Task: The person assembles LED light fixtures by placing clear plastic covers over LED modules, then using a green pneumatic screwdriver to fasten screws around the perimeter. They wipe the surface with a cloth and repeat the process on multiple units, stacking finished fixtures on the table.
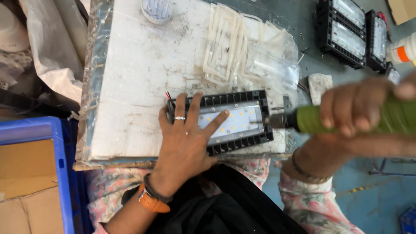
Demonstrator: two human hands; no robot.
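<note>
A black-framed LED lamp panel point(236, 122) is pressed flat onto a white foam slab point(138, 78) by the left hand point(186, 138), fingers point(216, 123) spread over its lens. A green power screwdriver point(346, 119) is gripped in the right hand point(359, 108), its tip set against the panel's right end. Clear gaskets point(225, 43) are stacked behind.

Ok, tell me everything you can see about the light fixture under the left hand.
The LED light fixture is a flat rectangle with a black finned housing, probably metal, framing a pale panel dotted with small yellow LEDs. It lies face up on a worn white foam board, near the board's front edge. Red and black wires poke out at its left end. The left hand presses flat on it, and the green power screwdriver in the right hand meets its right end.
</note>
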